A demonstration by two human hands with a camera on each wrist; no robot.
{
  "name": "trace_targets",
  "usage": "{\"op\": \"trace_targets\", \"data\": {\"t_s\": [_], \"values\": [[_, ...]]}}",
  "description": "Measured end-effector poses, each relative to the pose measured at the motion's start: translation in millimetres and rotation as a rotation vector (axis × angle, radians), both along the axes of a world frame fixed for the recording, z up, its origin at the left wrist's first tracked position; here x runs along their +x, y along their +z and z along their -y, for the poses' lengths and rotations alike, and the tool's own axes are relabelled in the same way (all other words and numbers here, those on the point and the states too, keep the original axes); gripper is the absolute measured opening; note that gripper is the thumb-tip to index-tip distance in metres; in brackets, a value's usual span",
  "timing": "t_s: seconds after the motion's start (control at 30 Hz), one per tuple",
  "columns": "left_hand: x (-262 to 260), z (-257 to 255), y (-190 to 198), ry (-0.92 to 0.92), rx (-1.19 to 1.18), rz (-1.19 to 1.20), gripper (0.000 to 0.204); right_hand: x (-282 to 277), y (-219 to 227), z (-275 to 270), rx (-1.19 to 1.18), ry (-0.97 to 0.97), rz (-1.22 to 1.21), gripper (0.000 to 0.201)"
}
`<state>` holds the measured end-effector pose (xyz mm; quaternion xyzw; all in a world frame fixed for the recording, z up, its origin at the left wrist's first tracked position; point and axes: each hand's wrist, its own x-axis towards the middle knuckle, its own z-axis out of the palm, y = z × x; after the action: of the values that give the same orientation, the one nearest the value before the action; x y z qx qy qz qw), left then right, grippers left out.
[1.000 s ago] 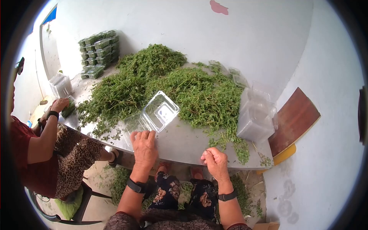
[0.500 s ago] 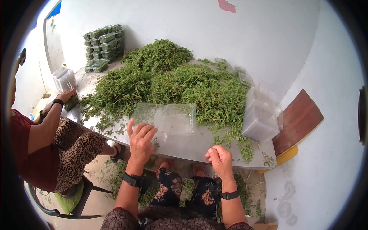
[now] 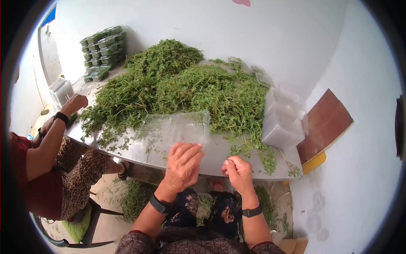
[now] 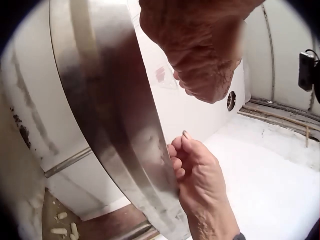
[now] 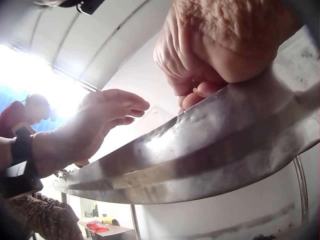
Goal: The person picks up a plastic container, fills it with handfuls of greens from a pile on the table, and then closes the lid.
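Note:
An unfolded clear plastic clamshell box lies on the metal table in front of the leafy greens. My left hand hovers just short of its near edge, fingers extended side by side and slightly bent, holding nothing. At the table's front edge is my right hand, its fingers curled in and the thumb against them. From the left wrist view, this curled right hand appears right beside the metal rim. A large heap of green leafy stems spreads behind the box.
Nested clear boxes stand at the right, by a reddish-brown board. Filled boxes of greens are stacked at the back left. Another person sits at the left end, near more clear boxes. Greens also litter the floor.
The clear box, tilted up near my left fingers at first, now lies flat on the table. My left hand has let go and moved right, toward my right hand, which stays curled.

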<state>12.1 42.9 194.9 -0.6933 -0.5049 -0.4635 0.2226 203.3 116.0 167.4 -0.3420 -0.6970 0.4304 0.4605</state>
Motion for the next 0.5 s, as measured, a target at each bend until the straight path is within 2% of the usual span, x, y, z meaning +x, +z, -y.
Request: {"op": "trace_targets", "data": {"t_s": [0.1, 0.33, 0.5], "values": [[14, -9, -2, -0.236, -0.073, -0.024, 0.04, -1, 3, 1, -0.003, -0.02, 0.019, 0.01], [21, -31, -8, -0.335, -0.257, -0.094, 0.033, -1, 4, -5, 0.101, -0.043, 0.102, 0.009], [18, -40, -6, -0.352, -0.361, -0.005, 0.018, -1, 11, -1, 0.084, -0.005, 0.112, 0.011]]}}
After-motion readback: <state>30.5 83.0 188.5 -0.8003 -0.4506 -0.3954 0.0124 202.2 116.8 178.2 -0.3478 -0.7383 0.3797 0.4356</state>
